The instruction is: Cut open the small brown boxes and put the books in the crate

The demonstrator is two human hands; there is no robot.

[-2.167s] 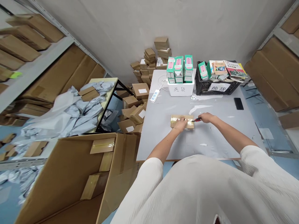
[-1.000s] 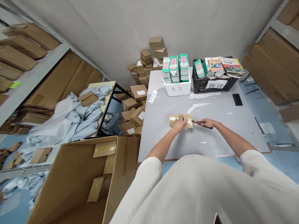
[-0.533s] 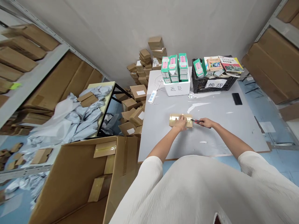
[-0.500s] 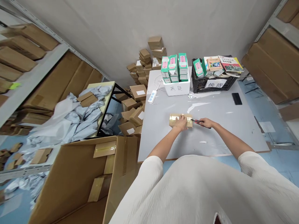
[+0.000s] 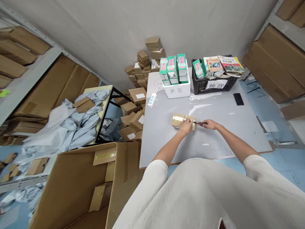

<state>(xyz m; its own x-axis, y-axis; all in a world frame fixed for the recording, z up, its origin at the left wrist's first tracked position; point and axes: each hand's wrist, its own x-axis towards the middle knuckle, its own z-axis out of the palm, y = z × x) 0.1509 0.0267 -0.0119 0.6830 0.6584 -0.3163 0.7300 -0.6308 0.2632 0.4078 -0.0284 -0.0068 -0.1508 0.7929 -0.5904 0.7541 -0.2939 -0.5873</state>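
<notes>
A small cardboard box (image 5: pixel 177 120) with shiny clear tape across its top lies on the grey table (image 5: pixel 166 143). My left hand (image 5: pixel 187 126) presses on the box near its right end, fingers over the top and front edge. From the right, my right hand (image 5: pixel 209 124) grips a slim black-and-red utility knife (image 5: pixel 201 123), whose tip meets the right end of the box. The blade itself is too small to make out.
Behind the box stand a white bin (image 5: pixel 177 91) of green-and-pink boxes and a black crate (image 5: pixel 212 86) with books. A phone (image 5: pixel 238 99) and a power strip (image 5: pixel 152 100) lie on the table. At the left is a large open carton (image 5: pixel 78 178).
My left hand has shifted slightly right along the box. My right hand and the knife have moved a little closer to the box's right end. The view has turned slightly.
</notes>
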